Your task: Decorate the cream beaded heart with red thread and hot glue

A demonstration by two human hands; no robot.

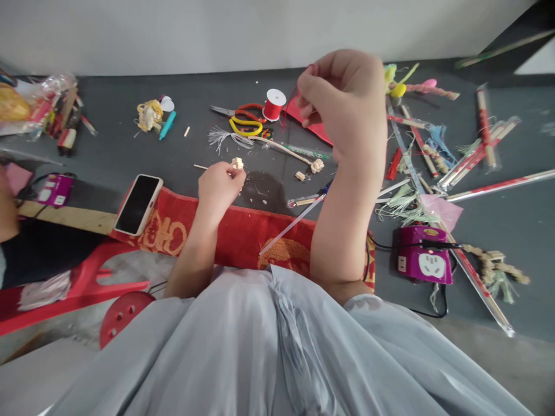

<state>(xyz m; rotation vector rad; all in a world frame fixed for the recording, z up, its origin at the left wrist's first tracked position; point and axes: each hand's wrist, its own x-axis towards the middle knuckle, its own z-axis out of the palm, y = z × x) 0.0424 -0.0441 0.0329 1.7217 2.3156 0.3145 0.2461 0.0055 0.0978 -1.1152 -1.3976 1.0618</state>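
My left hand (220, 188) is closed in a pinch on a small pale bundle (237, 163) of cream-coloured bits, low over the grey table. A thin pale stick (200, 167) juts out to the left of that hand. Raised higher on the right, my right hand (340, 101) has thumb and forefinger pinched on a fine red thread (296, 92). Between the hands stands a spool of red thread (273, 108). Scissors (247, 121) with yellow and red handles lie beside it. A corded piece with a knobby end (317, 166) rests near a small pale block (300, 175).
A phone (139, 205) lies on a red towel (243, 231) along the table's near edge. Purple power sockets (422, 257) with cables sit at right. Wrapped sticks (477, 156) and tassels (403, 202) clutter the right side. Another person's arm (6, 205) shows at far left.
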